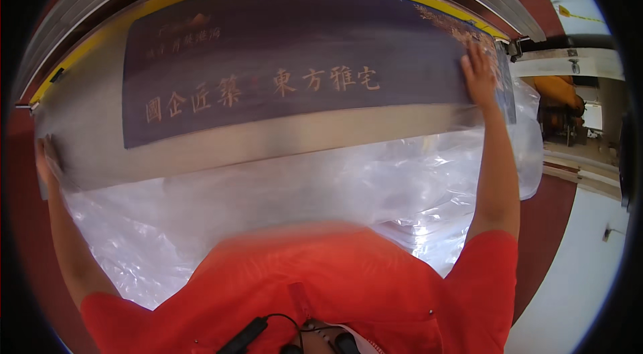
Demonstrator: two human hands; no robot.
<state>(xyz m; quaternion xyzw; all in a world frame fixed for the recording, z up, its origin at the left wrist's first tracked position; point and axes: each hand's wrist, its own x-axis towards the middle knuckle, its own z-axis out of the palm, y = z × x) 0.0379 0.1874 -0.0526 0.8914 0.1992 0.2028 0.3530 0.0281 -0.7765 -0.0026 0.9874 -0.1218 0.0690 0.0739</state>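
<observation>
The person's right hand [479, 78] lies spread at two o'clock on the dark-blue printed sheet [301, 39] around twelve; at nine, by its pale border [90, 126], whether the left hand [45, 161] pinches cannot be told. Plastic film [429, 180] lies below.

The left hand [45, 161] blurs at the left edge of the sheet [201, 158], its hold unclear. The shirt [321, 260] hides part of the plastic [429, 173]; the picture's near edge cuts off shirt and black device [246, 336]. At right, the orange thing [559, 95] is too small to tell.
</observation>
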